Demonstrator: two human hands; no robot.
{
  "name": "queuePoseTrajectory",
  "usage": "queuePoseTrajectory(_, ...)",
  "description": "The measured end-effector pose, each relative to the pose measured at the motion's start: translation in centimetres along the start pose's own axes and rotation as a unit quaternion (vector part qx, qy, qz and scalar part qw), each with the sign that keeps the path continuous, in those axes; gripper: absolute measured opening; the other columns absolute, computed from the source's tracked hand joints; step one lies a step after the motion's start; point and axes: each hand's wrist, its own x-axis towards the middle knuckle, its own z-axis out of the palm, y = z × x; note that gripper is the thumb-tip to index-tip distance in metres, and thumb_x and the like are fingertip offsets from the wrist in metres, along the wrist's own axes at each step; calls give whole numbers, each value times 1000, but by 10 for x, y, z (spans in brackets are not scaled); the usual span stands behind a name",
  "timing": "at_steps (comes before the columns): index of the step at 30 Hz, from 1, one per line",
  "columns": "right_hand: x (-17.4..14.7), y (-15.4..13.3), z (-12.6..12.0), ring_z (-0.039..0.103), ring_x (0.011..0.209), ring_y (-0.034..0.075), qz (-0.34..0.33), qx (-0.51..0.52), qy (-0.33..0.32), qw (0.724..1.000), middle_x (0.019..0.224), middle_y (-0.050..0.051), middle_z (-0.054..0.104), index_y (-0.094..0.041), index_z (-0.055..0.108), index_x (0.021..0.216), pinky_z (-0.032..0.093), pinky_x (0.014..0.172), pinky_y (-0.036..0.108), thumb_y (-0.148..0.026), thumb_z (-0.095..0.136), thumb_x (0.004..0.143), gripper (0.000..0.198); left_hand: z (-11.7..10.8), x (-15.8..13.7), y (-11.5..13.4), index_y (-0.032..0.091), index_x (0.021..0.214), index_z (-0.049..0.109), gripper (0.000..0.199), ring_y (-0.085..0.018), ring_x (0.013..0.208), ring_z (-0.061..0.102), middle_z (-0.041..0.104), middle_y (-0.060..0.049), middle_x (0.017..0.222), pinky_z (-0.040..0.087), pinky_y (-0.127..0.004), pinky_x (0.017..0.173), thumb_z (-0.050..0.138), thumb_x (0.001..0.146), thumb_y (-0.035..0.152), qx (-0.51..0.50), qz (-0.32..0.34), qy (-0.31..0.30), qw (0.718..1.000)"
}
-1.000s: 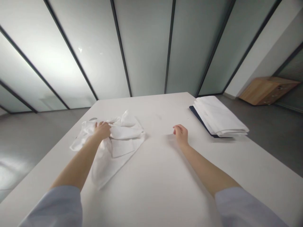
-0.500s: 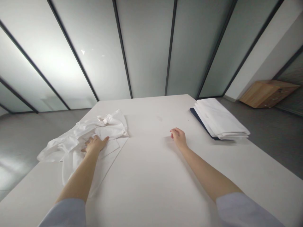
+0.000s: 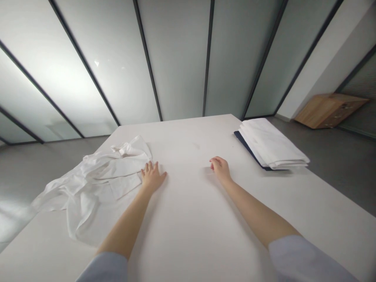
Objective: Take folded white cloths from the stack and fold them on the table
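A rumpled white shirt (image 3: 102,184) lies spread on the left of the white table (image 3: 188,219), with a bunched, collar-like part at its far end. At its right edge my left hand (image 3: 152,178) rests palm down with fingers spread, holding nothing; whether the fingertips press on the cloth's border is hard to tell. My right hand (image 3: 220,168) rests on the bare tabletop right of the middle. Its fingers are curled in, and nothing shows in them. Further right is a stack of folded white cloth (image 3: 273,143), with a dark navy folded piece (image 3: 249,149) under it.
The stack sits close to the table's right edge. Beyond the far edge stands a frosted glass partition (image 3: 173,62) with dark frames. A wooden drawer cabinet (image 3: 326,111) is on the grey floor at the far right.
My left hand has moved right, from on top of the shirt to its right edge. The shirt has shifted left and lies flatter. My right hand has stayed put.
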Motion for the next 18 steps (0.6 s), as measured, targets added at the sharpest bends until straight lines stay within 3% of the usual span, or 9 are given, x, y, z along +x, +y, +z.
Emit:
queuePoseTrajectory(3, -1, -4, -2, 46, 46, 14, -1, -3, 5, 1000, 47, -2, 51, -21, 57, 58, 33, 46, 26, -36, 52, 69, 19, 10, -6, 26, 13, 150, 31, 69, -37, 146, 14, 22, -20, 158, 21, -60, 112, 39, 91, 48, -6, 15, -13, 1000)
queuePoseTrajectory(7, -3, -7, -4, 46, 47, 14, -3, -2, 11, 1000, 46, -2, 51, -21, 57, 57, 35, 48, 26, -36, 52, 69, 19, 13, -7, 32, 17, 146, 38, 62, -36, 146, 19, 29, -18, 156, 21, -64, 110, 33, 93, 46, 5, 20, -14, 1000)
queuePoseTrajectory(12, -4, -22, -9, 51, 53, 15, -33, 21, 97, 995, 52, -2, 54, -21, 57, 63, 40, 53, 27, -36, 53, 72, 18, 15, -3, 41, 14, 140, 45, 60, -41, 142, 24, 32, -22, 153, 22, -68, 107, 35, 90, 45, -2, -3, 3, 1000)
queuePoseTrajectory(15, 10, -40, -29, 56, 63, 17, -105, 33, 180, 978, 60, -2, 57, -21, 59, 76, 45, 64, 29, -35, 52, 73, 16, 18, -1, 53, 6, 132, 52, 60, -43, 139, 29, 38, -27, 148, 21, -65, 109, 39, 88, 45, 6, -27, 32, 999)
queuePoseTrajectory(18, 36, -57, -75, 60, 72, 20, -183, -3, 283, 942, 70, 0, 60, -21, 58, 83, 48, 76, 37, -32, 51, 72, 17, 20, 1, 59, 2, 127, 54, 60, -41, 139, 33, 42, -30, 144, 21, -57, 112, 40, 87, 44, 6, -32, 57, 998)
